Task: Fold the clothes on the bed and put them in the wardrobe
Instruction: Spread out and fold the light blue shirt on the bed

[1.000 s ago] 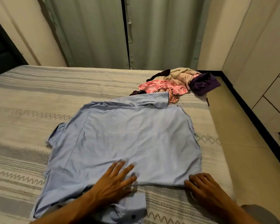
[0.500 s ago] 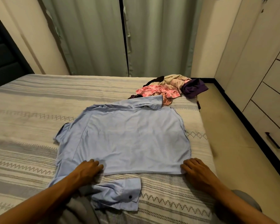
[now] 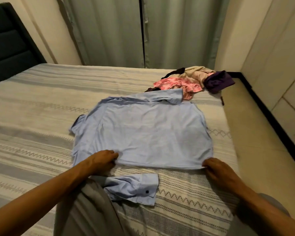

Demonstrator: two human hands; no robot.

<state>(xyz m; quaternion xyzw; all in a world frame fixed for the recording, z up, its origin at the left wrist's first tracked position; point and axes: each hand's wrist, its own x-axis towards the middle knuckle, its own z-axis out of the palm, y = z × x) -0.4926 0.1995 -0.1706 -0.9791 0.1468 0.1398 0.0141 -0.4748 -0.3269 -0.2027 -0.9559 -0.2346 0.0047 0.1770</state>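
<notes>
Head view shows both hands gripping the near hem of a light blue shirt (image 3: 143, 133) spread flat on the striped bed (image 3: 32, 103). Left hand (image 3: 100, 161) pinches the hem with curled fingers at its left part; right hand (image 3: 218, 171) pinches the hem's right corner. Between the two grips the hem lifts slightly off the cover. Nearer than the left grip, a buttoned cuff (image 3: 134, 189) lies loose. Far beyond the right grip, at the bed's corner, sits a pile of unfolded clothes (image 3: 192, 79), touching the shirt's collar.

Bare forearms (image 3: 46, 189); grey trousers (image 3: 89, 210), grey right sleeve (image 3: 269, 200).
</notes>
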